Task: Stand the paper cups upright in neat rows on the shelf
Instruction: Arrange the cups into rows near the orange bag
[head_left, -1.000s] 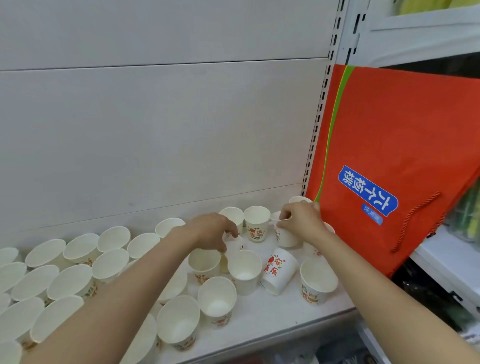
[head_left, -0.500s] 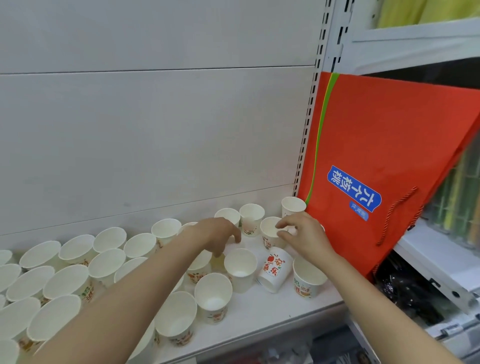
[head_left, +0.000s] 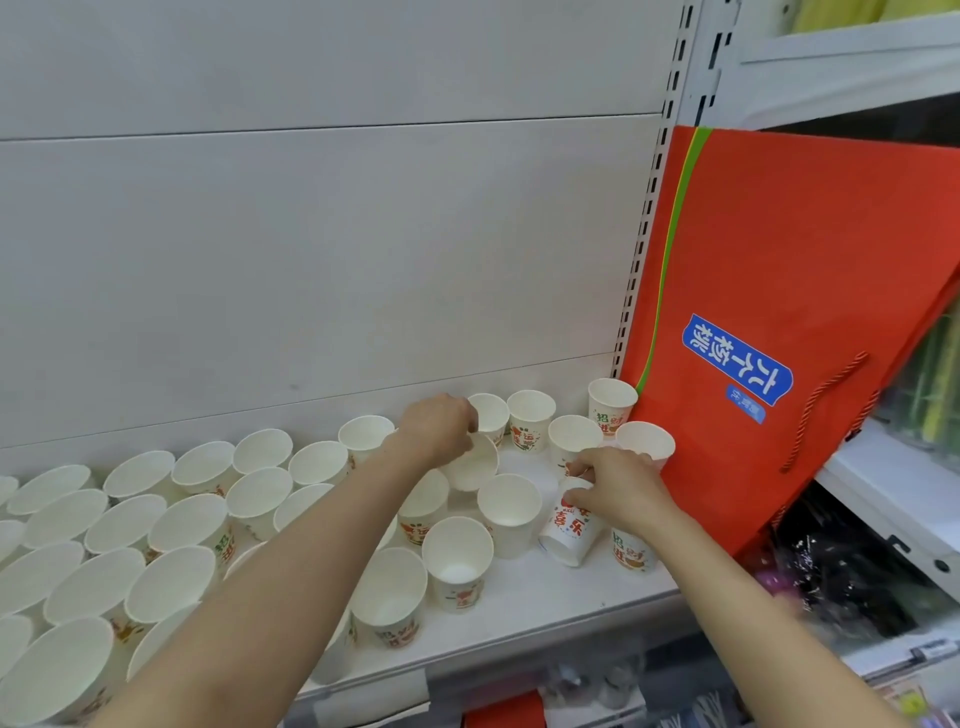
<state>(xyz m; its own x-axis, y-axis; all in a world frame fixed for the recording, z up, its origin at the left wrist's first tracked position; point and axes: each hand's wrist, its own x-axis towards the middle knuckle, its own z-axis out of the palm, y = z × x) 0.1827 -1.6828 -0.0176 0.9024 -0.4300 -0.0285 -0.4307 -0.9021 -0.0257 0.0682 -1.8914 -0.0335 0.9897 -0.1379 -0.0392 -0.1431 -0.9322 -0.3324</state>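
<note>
- I see white paper cups (head_left: 457, 551) standing mouth-up and empty across the shelf (head_left: 545, 597), crowded at the left, looser at the right.
- My left hand (head_left: 439, 428) curls round a tilted cup (head_left: 472, 465), lifted among the back ones.
- My right hand (head_left: 615, 486) pinches the base of an overturned cup (head_left: 569, 532) lying near the front edge.
- An orange gift bag (head_left: 779, 291) leans in at the shelf's right end, touching the nearest cups.

Shop, slotted metal shelving (head_left: 655, 208), stocked paper cups (head_left: 457, 556), orange gift bag (head_left: 779, 260)
</note>
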